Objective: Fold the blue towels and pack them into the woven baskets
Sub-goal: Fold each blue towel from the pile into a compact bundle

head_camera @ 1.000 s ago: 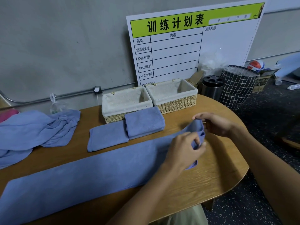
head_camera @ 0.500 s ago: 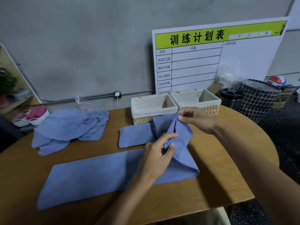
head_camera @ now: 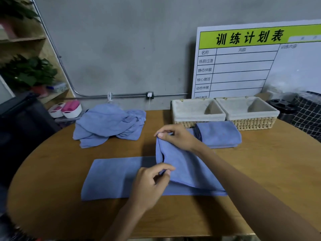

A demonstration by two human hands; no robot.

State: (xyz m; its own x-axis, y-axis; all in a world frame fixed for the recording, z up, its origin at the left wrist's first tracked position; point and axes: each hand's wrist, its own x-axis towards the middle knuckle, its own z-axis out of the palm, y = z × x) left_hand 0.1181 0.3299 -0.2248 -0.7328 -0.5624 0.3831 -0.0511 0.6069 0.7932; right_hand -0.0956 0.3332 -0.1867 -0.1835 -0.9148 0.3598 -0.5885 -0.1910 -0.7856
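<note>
Blue towel (head_camera: 121, 178) lies flat across the middle of the table (head_camera: 260, 180), with its right end lifted and doubled back over the rest. Your right hand (head_camera: 175, 136) reaches in from the right and pinches the far corner of that flap between thumb and fingers. Your left hand (head_camera: 151, 181) comes up from below, fingers curled, pinching the near corner. 2 baskets (head_camera: 224, 110) sit side by side at the back edge, a folded towel (head_camera: 218, 134) just in front of them, and a loose pile (head_camera: 109, 124) off to the left. On the board (head_camera: 251, 61) the header reads 训练计划表, with 名称 and 内容 below.
</note>
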